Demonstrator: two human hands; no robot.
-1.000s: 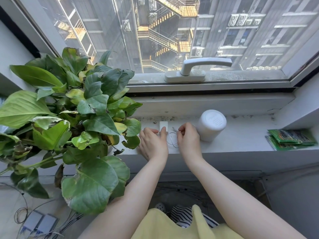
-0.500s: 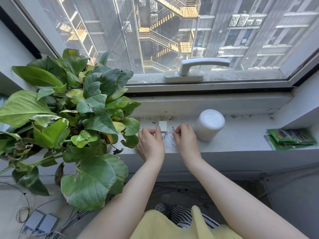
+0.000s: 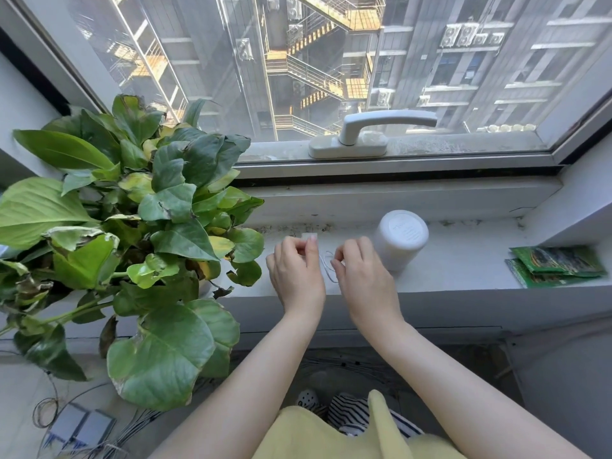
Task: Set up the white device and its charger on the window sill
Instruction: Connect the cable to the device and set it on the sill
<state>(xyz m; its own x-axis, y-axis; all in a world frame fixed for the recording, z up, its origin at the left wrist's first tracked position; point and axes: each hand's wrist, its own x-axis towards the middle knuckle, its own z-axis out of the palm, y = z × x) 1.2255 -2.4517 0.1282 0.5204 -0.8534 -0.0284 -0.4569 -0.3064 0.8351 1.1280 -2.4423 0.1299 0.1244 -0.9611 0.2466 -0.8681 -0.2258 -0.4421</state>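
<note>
White cylindrical device (image 3: 401,239) upright on sill (image 3: 463,270), small white charger (image 3: 309,236), looped cable (image 3: 328,266) beside

L hand (image 3: 296,273) fingers pinched shut, R hand (image 3: 362,276) fingers pinched too, both forearms reaching fwd, wrists near together

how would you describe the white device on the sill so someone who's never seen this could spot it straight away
Find the window sill under the big window, with a leafy potted plant at its left end and green packets at its right. Between them, just right of the person's right hand, stands the white device. It is a plain upright cylinder with a flat round top, the only tall white thing there.
</note>
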